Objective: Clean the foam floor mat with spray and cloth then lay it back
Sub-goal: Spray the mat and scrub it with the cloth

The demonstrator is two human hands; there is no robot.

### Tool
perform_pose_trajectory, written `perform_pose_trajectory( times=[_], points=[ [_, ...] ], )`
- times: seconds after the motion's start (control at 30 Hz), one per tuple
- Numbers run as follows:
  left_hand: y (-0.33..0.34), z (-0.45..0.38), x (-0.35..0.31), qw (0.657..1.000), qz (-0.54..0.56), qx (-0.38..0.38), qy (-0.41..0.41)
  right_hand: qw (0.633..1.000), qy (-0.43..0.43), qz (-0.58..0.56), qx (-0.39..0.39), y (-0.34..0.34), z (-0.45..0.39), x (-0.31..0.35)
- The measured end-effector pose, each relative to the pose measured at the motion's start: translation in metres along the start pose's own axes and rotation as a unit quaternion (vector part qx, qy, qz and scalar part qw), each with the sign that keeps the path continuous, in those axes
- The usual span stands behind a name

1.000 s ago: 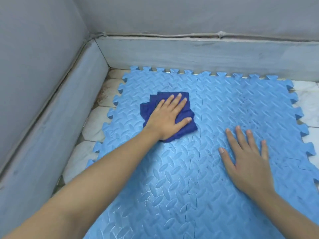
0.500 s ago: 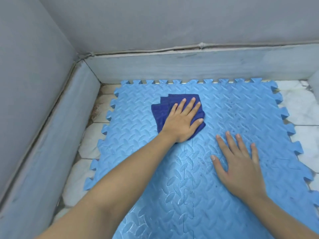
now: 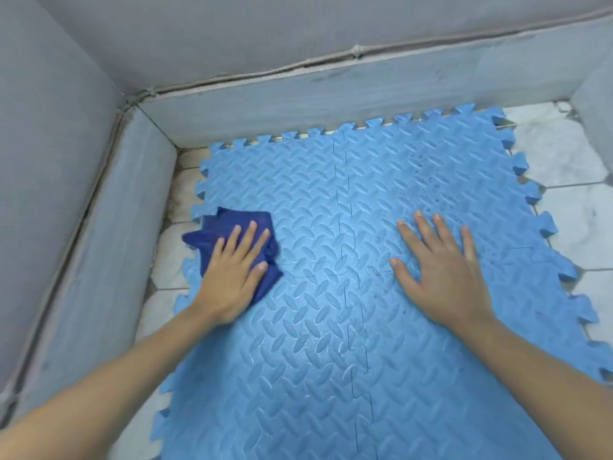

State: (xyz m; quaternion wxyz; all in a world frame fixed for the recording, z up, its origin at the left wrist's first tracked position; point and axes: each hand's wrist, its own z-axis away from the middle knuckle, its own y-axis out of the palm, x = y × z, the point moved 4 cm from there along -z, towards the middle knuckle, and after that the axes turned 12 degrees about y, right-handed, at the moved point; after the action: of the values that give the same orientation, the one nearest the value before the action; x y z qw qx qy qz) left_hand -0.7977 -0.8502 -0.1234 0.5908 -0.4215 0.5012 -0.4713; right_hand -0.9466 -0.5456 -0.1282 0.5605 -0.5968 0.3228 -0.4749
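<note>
Two bare forearms in frame, one from lower left, one from lower right. No sleeves visible up to the frame edges. Left hand point(image 3: 232, 277) and right hand point(image 3: 447, 270) ungloved. Fingernails short, unpainted. No rings, watch or bands on wrists.

The light blue embossed-leaf foam floor mat point(image 3: 331, 327) lies on white marbled floor tiles point(image 3: 564, 161); the dark navy cloth point(image 3: 232, 224) sits under the left grip point(image 3: 232, 277).

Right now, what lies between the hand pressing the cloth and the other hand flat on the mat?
Only bare foam mat, seen in the head view: its vertical interlocking seam runs between the left hand on the dark blue cloth and the right hand.
</note>
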Motion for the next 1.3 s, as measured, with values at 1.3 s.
perform_pose_trajectory(
  times=[1.3],
  points=[
    [0.018,-0.232,-0.210,0.986,0.017,-0.037,0.160,0.985,0.135,-0.040,-0.101,-0.024,-0.013,-0.109]
  ],
)
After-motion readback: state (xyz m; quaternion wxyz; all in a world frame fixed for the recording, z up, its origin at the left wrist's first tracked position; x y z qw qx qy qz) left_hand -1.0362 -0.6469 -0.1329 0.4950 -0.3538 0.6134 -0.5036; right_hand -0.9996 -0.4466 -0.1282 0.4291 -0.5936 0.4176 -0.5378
